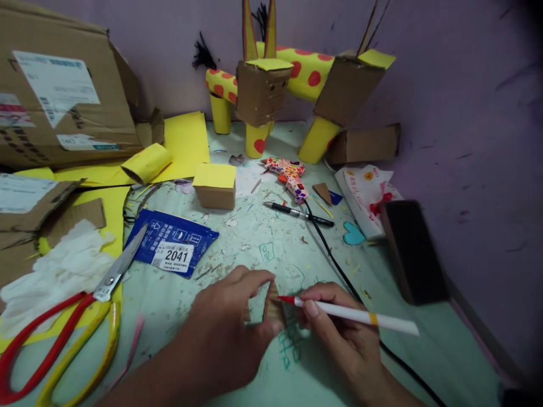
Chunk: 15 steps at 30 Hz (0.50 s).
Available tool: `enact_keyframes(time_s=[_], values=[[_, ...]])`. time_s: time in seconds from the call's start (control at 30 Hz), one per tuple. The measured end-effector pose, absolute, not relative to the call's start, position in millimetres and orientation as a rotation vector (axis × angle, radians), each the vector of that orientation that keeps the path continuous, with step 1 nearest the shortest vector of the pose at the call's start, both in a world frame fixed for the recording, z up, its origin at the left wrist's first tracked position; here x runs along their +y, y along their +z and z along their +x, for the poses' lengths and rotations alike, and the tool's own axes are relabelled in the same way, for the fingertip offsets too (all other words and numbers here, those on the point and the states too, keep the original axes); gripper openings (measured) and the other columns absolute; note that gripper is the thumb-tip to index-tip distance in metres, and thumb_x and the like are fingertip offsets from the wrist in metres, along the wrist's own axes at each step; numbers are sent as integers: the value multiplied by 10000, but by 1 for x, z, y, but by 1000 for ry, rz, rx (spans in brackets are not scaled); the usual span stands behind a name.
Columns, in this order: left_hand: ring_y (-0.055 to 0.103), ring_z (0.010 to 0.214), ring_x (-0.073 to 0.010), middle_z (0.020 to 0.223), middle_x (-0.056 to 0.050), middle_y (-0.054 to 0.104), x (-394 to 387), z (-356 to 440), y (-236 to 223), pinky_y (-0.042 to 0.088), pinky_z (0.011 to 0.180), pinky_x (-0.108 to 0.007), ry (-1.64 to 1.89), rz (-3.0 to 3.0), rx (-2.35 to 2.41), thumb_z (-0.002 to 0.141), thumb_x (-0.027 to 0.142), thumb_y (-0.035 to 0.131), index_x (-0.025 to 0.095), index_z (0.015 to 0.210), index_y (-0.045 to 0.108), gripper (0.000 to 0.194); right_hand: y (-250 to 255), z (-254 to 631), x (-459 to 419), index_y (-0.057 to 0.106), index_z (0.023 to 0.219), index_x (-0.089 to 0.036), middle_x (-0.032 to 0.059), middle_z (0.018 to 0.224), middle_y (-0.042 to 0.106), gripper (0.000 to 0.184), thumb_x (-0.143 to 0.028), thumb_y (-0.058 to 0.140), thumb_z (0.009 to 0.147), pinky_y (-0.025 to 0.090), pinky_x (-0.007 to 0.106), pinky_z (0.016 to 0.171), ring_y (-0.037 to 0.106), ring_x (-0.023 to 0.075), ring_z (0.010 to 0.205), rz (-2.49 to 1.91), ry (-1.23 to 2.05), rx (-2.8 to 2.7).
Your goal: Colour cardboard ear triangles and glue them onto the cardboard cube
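Note:
My left hand (231, 328) pinches a small brown cardboard piece (275, 305) between thumb and fingers, a little above the green tabletop. In my right hand (339, 328) is a white marker (356, 316) with a red tip and an orange band. The marker's red tip meets or nearly touches the cardboard piece; I cannot tell which. Green pen drawings mark the table beneath my hands. Beyond them stands a small cardboard box (215, 195) with a yellow top.
Large red-and-yellow scissors (108, 282) lie at left by a blue packet (169, 240). Behind are spotted yellow cardboard animals (265, 93), a glue gun (291, 175) with a black cord, and a pen (297, 213). A phone (413, 251) lies at right.

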<state>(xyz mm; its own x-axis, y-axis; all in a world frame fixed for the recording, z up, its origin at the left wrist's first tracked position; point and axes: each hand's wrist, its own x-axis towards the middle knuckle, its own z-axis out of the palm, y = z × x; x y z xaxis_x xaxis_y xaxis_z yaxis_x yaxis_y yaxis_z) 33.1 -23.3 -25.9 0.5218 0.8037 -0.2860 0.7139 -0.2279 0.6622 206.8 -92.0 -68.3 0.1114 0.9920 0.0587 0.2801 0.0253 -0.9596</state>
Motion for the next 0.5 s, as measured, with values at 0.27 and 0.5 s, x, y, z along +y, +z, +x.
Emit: enact_keyframes(time_s=[0.27, 0.5], values=[[669, 774, -159, 1166, -72, 650, -66, 32, -54, 535, 570, -227, 333, 2799, 1090, 741, 101, 409, 199, 1108, 596, 423, -71, 207, -89, 607, 871, -253, -39, 657, 604, 67, -217, 552, 886, 441, 167, 512, 550, 96, 569, -1566, 720, -1274], [651, 595, -146, 1232, -148, 597, -68, 39, -64, 516, 425, -216, 155, 3036, 989, 683, 24, 377, 110, 1187, 559, 543, -69, 212, -86, 612, 902, -258, -35, 672, 585, 85, -222, 535, 892, 427, 204, 531, 539, 108, 581, -1590, 767, -1448]])
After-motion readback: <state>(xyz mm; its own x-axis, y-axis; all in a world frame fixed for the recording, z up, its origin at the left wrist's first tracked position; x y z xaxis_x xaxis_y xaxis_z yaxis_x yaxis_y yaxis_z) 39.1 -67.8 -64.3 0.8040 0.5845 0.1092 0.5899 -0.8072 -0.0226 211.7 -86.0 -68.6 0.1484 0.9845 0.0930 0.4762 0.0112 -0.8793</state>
